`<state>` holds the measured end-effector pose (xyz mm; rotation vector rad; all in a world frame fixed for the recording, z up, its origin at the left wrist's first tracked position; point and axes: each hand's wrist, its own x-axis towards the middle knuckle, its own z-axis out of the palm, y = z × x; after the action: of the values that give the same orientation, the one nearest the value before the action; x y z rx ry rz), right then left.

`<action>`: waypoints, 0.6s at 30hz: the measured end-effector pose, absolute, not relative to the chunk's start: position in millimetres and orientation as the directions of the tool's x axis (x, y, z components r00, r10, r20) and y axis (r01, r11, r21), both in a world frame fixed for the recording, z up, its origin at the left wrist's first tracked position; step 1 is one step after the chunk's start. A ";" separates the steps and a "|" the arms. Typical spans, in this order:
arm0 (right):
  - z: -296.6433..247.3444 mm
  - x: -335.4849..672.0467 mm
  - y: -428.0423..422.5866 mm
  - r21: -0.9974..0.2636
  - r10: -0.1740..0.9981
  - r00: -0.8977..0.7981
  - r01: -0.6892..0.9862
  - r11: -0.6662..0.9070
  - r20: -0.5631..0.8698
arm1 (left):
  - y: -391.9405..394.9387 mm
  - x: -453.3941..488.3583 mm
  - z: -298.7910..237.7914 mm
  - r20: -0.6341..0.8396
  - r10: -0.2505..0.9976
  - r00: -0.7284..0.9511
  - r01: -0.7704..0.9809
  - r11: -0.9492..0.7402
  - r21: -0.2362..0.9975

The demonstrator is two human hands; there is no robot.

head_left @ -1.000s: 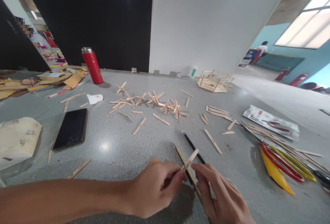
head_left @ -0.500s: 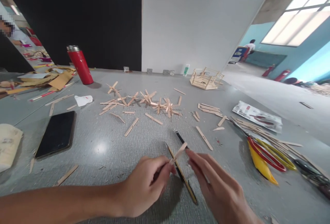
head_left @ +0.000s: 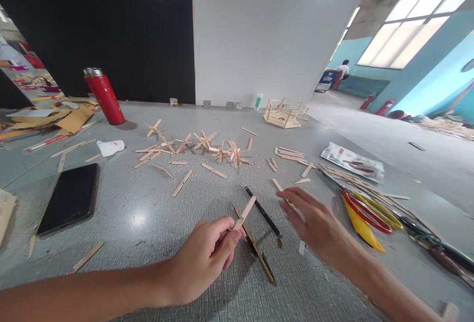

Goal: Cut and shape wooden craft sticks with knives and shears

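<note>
Our left hand pinches a notched wooden stick between thumb and bent fingers, its free end angled up and away, above a thin tool. Our right hand, forearm slanting in, stretches unclosed fingers over a second stick (whether they touch it, we cannot tell).

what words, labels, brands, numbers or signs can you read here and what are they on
None can be read with certainty.
White packet on the right: dark and red print, too small and blurred.
Torn white piece near the phone: a small red mark, illegible.
Small tube by the wall: green label, too small.
Blue board in the background: white markings, too blurred.
</note>
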<state>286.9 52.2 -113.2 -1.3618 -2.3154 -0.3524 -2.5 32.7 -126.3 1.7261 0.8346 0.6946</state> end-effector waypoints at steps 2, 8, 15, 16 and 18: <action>-113.0 262.9 44.6 -0.023 0.749 -0.499 0.826 0.564 0.436 | 32.2 -2.3 -128.1 0.041 0.805 0.592 0.202 -0.197 0.959; -103.0 235.8 27.3 0.192 0.499 -0.837 0.540 0.819 0.225 | 33.8 -3.8 -116.8 0.043 0.824 0.566 0.265 -0.231 0.936; -90.1 255.3 28.4 0.351 0.380 -0.883 0.460 0.815 0.275 | 60.9 -25.3 -78.5 -0.076 0.675 0.734 0.462 -0.414 0.784; -89.2 261.2 29.7 0.312 0.398 -0.852 0.502 0.807 0.340 | 64.5 -28.7 -76.6 -0.120 0.620 0.776 0.474 -0.447 0.759; -89.6 270.8 30.9 0.201 0.448 -0.757 0.589 0.783 0.476 | 68.5 -33.4 -75.2 -0.187 0.526 0.830 0.483 -0.507 0.714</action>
<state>270.8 30.9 -89.6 -0.7836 -2.5682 -0.4781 -33.4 68.5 -75.2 2.1926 0.7345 0.0681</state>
